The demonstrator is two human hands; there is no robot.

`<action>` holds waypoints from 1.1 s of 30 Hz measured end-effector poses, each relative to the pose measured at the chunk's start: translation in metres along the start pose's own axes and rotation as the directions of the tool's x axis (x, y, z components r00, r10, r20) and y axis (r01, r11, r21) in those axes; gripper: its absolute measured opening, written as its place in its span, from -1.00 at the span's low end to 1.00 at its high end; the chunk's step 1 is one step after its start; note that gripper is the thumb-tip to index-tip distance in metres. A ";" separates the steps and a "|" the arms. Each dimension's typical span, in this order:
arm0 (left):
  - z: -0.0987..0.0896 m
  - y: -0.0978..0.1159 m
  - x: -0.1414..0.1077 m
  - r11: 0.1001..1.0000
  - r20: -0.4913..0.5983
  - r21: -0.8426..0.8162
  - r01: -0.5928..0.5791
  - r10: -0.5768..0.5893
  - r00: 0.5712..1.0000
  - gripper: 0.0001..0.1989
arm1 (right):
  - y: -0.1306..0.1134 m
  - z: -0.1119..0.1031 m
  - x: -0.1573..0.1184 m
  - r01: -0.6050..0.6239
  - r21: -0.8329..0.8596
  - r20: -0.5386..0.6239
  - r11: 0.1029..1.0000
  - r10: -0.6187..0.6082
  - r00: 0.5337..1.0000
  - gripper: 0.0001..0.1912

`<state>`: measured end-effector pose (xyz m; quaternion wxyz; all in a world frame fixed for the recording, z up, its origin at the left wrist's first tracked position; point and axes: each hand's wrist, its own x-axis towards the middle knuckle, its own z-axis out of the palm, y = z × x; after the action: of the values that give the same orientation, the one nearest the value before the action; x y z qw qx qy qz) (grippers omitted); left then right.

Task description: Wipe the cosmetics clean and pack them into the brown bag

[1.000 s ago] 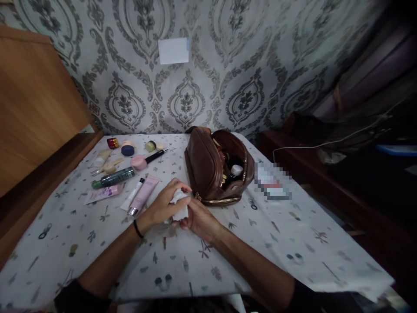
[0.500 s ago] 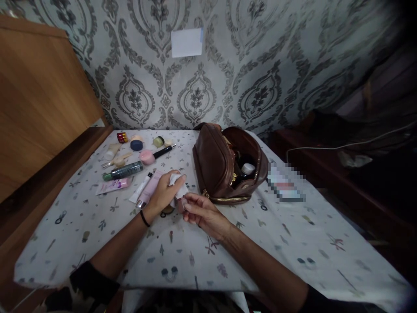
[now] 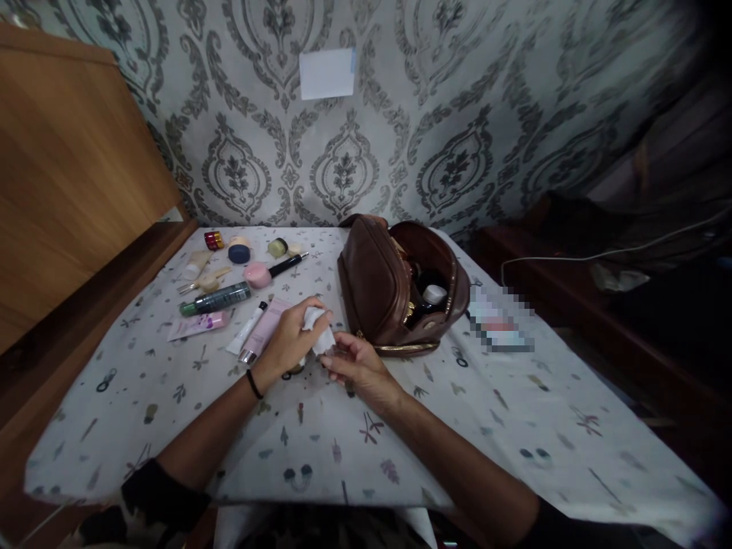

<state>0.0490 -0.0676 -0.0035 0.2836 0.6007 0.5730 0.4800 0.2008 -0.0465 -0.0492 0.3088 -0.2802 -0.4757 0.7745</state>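
My left hand [image 3: 293,335] is closed round a crumpled white tissue [image 3: 318,332], which is pressed against a small clear-edged container [image 3: 339,352]. My right hand [image 3: 361,371] pinches that container between thumb and fingers; most of it is hidden by the tissue and fingers. Just left of my left hand lie a pink tube [image 3: 264,332] with a silver cap and a slim white tube [image 3: 247,329] with a black cap. An open brown cosmetic bag [image 3: 371,286] stands beyond my right hand, with a white-lidded jar [image 3: 435,294] inside it.
On the patterned tablecloth [image 3: 245,450] at the left lie a dark green-capped bottle [image 3: 220,298], a pink and purple tube [image 3: 198,325], a pink round item [image 3: 257,274] and several small jars. A pixelated flat item [image 3: 499,320] lies right of the bag. A wooden cabinet [image 3: 80,152] borders the left.
The tissue has shifted over the small container, whose pinkish-brown face showed before and is now covered. My hands stay close together in nearly the same place.
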 end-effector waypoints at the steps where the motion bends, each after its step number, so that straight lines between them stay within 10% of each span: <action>1: 0.000 -0.001 0.001 1.000 -0.026 -0.006 -0.011 0.010 1.000 -0.79 | 0.001 0.000 0.000 0.002 -0.007 0.006 1.000 -0.002 1.000 -0.57; 8: -0.004 -0.004 0.003 0.998 -0.123 -0.054 0.021 -0.027 0.992 -0.67 | 0.002 -0.002 -0.003 0.022 0.001 0.124 1.000 -0.022 0.992 -0.53; 16: -0.006 0.000 0.001 0.997 -0.015 -0.071 -0.002 0.001 1.000 -0.64 | 0.003 -0.006 -0.001 0.155 -0.062 -0.085 0.986 -0.160 0.983 -0.56; 26: -0.008 0.006 -0.005 0.998 0.074 0.057 -0.001 -0.003 0.997 -0.77 | -0.002 -0.005 -0.006 0.416 -0.513 -0.143 0.751 -0.552 0.821 -0.79; 33: -0.005 0.006 -0.005 1.000 0.063 0.004 -0.031 0.030 0.998 -0.60 | -0.004 -0.003 -0.006 0.278 -0.271 -0.161 0.922 -0.328 0.931 -0.66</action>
<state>0.0472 -0.0746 0.0023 0.2927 0.6249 0.5558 0.4636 0.2076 -0.0479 -0.0458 0.4357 -0.3162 -0.5706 0.6201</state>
